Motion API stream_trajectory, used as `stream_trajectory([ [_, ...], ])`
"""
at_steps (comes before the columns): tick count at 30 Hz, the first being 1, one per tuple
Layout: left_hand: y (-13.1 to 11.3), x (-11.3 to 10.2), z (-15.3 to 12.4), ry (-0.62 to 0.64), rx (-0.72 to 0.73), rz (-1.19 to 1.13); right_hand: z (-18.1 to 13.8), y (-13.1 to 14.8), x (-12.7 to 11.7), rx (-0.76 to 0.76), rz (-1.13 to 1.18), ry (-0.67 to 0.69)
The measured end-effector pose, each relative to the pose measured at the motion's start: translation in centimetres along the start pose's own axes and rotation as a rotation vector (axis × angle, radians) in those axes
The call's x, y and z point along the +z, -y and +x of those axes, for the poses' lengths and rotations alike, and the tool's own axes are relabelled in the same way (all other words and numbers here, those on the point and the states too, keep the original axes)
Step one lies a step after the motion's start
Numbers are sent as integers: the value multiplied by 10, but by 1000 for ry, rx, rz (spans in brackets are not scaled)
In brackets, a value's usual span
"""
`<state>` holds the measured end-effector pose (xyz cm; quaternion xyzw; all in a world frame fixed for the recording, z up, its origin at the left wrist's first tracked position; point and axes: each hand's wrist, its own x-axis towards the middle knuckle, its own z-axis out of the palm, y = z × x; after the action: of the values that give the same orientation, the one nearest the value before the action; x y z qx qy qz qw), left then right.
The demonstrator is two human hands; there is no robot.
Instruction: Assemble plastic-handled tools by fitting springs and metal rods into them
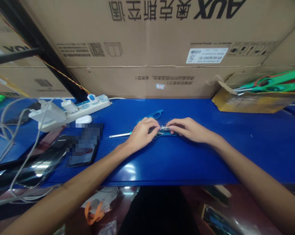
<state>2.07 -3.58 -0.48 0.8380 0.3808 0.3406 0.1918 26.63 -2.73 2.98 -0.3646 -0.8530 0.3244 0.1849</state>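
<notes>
Both my hands meet at the middle of the blue table (186,160). My left hand (142,132) is curled, its fingertips pinching one end of a small blue-and-metal part (165,132) that lies on the table. My right hand (186,129) pinches the other end of the same part, fingers pressed together. A thin screwdriver (119,134) with a silver shaft lies just left of my left hand. A blue plastic frame piece (151,115) lies flat just behind my hands.
A white power strip (88,106) with plugs and cables sits at the back left. A phone (82,145) lies left of my hands, a white earbud case (83,119) behind it. A cardboard tray (255,99) holding green tools stands at the back right. Large cardboard boxes (162,45) wall the rear.
</notes>
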Motion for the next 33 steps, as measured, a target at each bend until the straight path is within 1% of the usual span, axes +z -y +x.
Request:
stream_trajectory([
  [10, 0, 0, 0, 2, 14, -9, -1, -1, 0, -5, 5, -1],
  [33, -1, -1, 1, 9, -3, -11, -1, 2, 0, 4, -9, 4],
])
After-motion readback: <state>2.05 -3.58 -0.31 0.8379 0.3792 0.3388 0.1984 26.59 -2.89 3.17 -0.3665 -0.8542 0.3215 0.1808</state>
